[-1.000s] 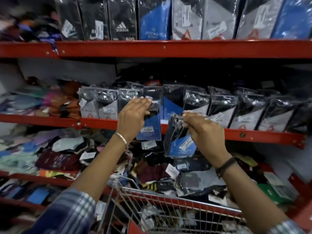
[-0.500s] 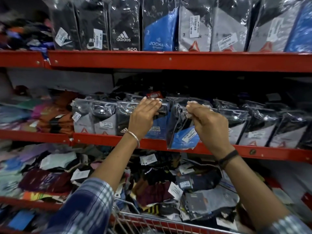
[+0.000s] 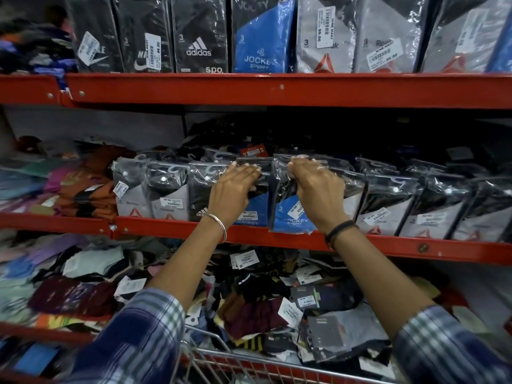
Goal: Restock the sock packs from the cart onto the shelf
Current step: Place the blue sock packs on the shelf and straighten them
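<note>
From the head camera I see my right hand (image 3: 318, 187) pinched shut on the top of a blue Jockey sock pack (image 3: 291, 217), which stands upright with its long axis vertical, its bottom edge hanging just over the front lip of the middle shelf (image 3: 277, 236). My left hand (image 3: 231, 189) lies flatter, fingers curled over the top of the neighbouring blue pack (image 3: 249, 217) just left of mine, pressing rather than gripping it as far as I can tell. The held pack sits directly under and in front of the right hand, so that hand is the nearer; I judge the next push goes straight back into the gap in the row. The cart (image 3: 249, 364) rim shows below the middle shelf.
</note>
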`<state>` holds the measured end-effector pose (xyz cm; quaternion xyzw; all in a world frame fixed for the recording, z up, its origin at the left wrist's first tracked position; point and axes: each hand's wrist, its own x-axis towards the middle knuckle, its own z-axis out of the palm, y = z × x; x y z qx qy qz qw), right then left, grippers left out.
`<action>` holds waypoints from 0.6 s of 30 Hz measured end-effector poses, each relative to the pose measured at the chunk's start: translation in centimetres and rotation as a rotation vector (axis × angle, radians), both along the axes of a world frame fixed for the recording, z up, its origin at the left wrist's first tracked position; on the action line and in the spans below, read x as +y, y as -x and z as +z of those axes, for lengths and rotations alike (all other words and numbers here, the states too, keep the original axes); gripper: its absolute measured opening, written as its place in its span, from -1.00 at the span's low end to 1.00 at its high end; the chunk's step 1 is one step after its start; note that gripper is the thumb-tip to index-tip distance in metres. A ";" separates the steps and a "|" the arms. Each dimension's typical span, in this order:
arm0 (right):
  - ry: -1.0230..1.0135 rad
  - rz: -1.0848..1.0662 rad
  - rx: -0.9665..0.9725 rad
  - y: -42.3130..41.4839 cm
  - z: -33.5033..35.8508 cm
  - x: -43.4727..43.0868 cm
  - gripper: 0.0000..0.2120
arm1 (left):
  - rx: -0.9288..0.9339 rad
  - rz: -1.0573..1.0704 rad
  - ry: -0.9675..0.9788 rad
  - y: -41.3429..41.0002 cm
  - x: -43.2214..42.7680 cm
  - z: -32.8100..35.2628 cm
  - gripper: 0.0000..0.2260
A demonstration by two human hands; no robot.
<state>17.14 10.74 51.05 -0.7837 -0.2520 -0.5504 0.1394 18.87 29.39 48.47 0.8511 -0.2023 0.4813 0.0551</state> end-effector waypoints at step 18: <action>0.244 -0.123 0.199 -4.7 -1.4 0.2 -0.55 | 0.100 0.199 -0.235 0.4 -1.2 -3.4 -0.13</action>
